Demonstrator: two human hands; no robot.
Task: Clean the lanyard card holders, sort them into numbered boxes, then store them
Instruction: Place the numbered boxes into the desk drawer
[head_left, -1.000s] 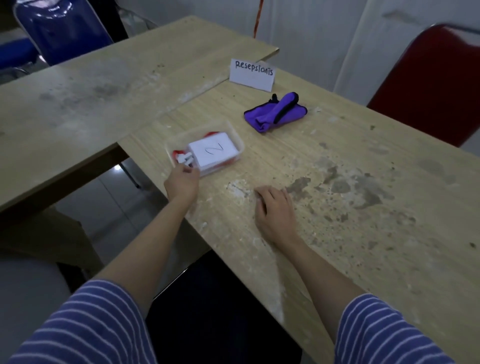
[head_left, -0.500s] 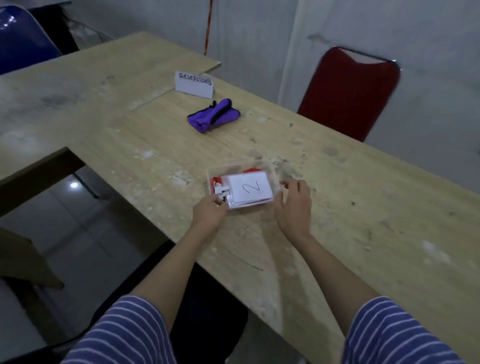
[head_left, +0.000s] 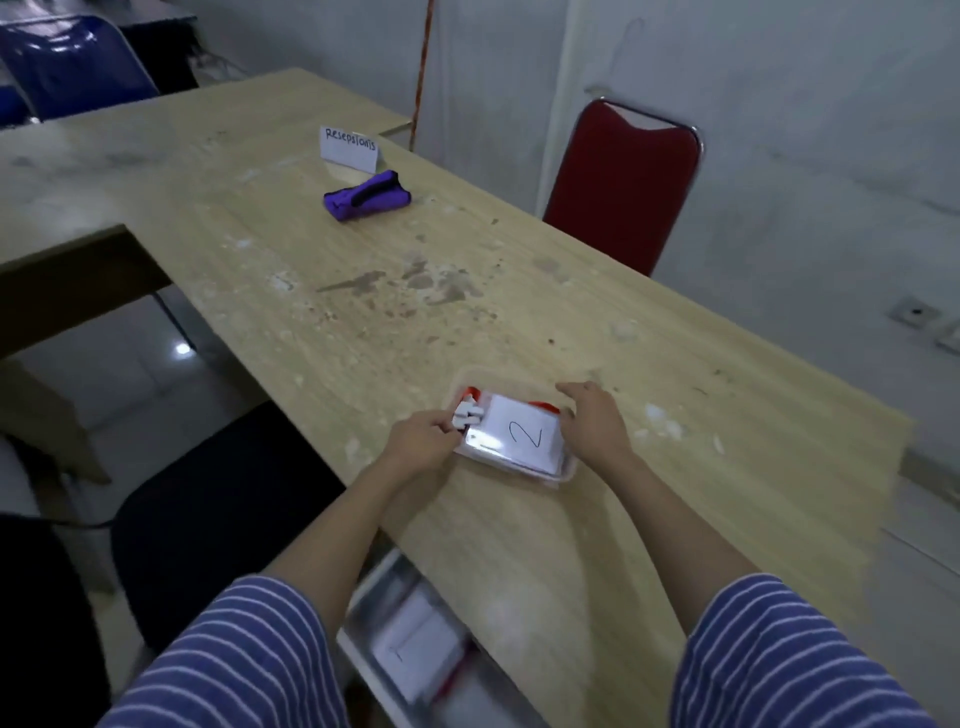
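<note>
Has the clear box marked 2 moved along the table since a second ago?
Yes. The box marked 2 has slid away from the purple cloth and the Resepsionis sign, toward the red chair's end.

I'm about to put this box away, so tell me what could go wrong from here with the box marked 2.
1. The clear box sits close to the near table edge; a pull toward you might tip it off.
2. The left hand holds only the white clips end, the right hand the far side; an uneven lift could spill the card holders.
3. The drawer below looks already occupied, so it may not fit easily.
</note>
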